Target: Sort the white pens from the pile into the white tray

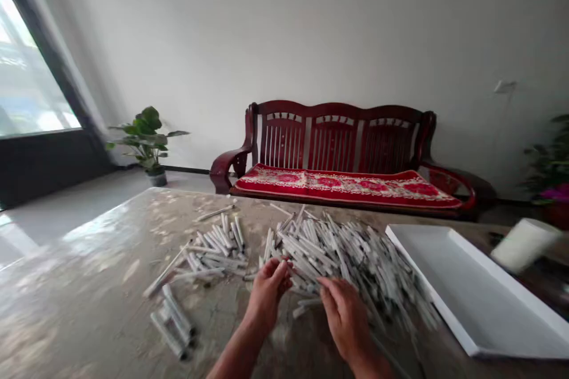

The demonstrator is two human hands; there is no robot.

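A big heap of thin grey-white sticks or tubes (351,254) lies on the marbled table (89,284). My left hand (269,290) rests at the heap's near left edge with fingers curled, touching sticks there. My right hand (344,314) lies palm down on the heap's near edge, fingers spread over the sticks. Whether either hand grips a stick is blurred. A smaller loose pile of sticks (216,251) lies to the left, and a few thicker tubes (173,323) lie at the near left.
A white flat tray (471,290) sits on the table's right side, with a white roll (524,244) beyond it. Behind the table stands a dark wooden bench with a red cushion (342,183). A potted plant (146,142) stands by the window.
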